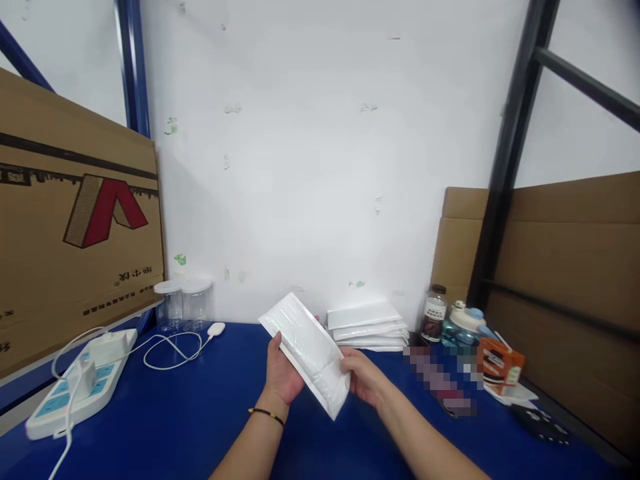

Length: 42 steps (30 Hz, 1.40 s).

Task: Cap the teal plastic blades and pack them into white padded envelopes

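Note:
A white padded mailer [307,350] is held tilted above the blue tabletop, its upper end leaning to the left. My left hand [285,370] supports it from below and behind, the thumb lying over its left edge. With thumb and fingers, my right hand [361,375] pinches the lower right side. Creases show near that lower end. Behind the hands, against the wall, lies a stack of similar white mailers [369,327].
On the left are a white power strip [83,383], a cable with a white puck [216,329], and clear lidded jars [183,307]. To the right stand a brown jar [434,315], a blue-green bottle [461,328] and an orange box [500,365]. Cardboard [75,220] flanks the blue table [165,420].

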Tool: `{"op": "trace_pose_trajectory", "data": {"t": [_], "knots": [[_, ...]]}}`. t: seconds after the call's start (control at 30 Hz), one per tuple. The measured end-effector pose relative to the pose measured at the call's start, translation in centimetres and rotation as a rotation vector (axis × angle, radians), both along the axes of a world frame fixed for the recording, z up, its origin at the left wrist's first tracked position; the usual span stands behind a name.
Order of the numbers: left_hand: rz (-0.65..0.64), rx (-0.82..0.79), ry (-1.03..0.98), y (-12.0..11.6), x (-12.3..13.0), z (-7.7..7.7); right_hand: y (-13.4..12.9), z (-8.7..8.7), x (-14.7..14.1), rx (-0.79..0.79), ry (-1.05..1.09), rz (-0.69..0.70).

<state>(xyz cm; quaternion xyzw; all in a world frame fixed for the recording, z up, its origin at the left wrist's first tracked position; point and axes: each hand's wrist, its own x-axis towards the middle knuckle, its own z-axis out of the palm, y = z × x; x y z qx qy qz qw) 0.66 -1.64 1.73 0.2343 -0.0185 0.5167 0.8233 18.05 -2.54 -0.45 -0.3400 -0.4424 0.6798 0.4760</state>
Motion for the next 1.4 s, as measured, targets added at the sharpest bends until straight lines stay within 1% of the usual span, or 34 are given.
{"op": "trace_pose_trajectory", "data": {"t": [0.07, 0.17, 0.23, 0.37, 0.43, 0.5, 0.6, 0.73, 0.83, 0.9, 1.0, 1.07, 1.17, 1.23, 1.3, 1.4], "knots": [[0.003, 0.010, 0.030, 0.1, 0.4, 0.2, -0.2, -0.2, 0.3, 0.013, 0.032, 0.015], [0.099, -0.044, 0.117, 0.6, 0.9, 0.2, -0.1, -0.6, 0.8, 0.024, 0.069, 0.009], [0.147, -0.052, 0.132, 0.8, 1.3, 0.2, 0.1, -1.0, 1.1, 0.027, 0.081, 0.003], [0.094, -0.025, 0.112, 0.8, 2.1, 0.2, 0.5, -1.1, 1.4, 0.035, 0.064, -0.023], [0.101, -0.028, 0.106, 0.7, 2.4, 0.1, 0.6, -0.8, 1.4, 0.038, 0.069, -0.074], [0.147, -0.017, 0.088, 0.8, 2.6, 0.2, 0.6, -0.5, 1.4, 0.029, 0.086, -0.164], [0.179, 0.051, 0.048, 0.5, 3.0, 0.5, 0.8, -0.3, 1.5, 0.002, 0.143, -0.271], [0.148, 0.162, 0.064, -0.4, 3.3, 1.3, 1.1, -0.3, 1.4, -0.068, 0.213, -0.265], [0.200, 0.230, 0.067, -0.5, 3.0, 1.6, 1.3, -0.4, 1.2, -0.106, 0.174, -0.245], [0.264, 0.218, 0.065, 0.0, 2.6, 1.4, 1.3, -0.5, 0.9, -0.117, 0.167, -0.249], [0.345, 0.153, 0.044, 1.0, 2.2, 0.8, 1.1, -0.9, 0.3, -0.104, 0.173, -0.297], [0.384, 0.122, 0.029, 1.5, 2.1, 0.5, 1.0, -1.2, 0.0, -0.084, 0.088, -0.325], [0.425, 0.108, 0.019, 1.7, 2.0, 0.5, 0.9, -1.7, -0.1, -0.063, -0.094, -0.373], [0.449, 0.101, 0.007, 1.7, 1.7, 0.5, 1.1, -1.9, 0.1, -0.052, -0.140, -0.414], [0.481, 0.080, 0.000, 1.9, 1.3, 0.5, 1.3, -2.0, 0.4, -0.049, -0.108, -0.421], [0.535, 0.051, 0.001, 2.1, 0.8, 0.4, 1.5, -1.9, 0.7, -0.077, 0.029, -0.357]]}}
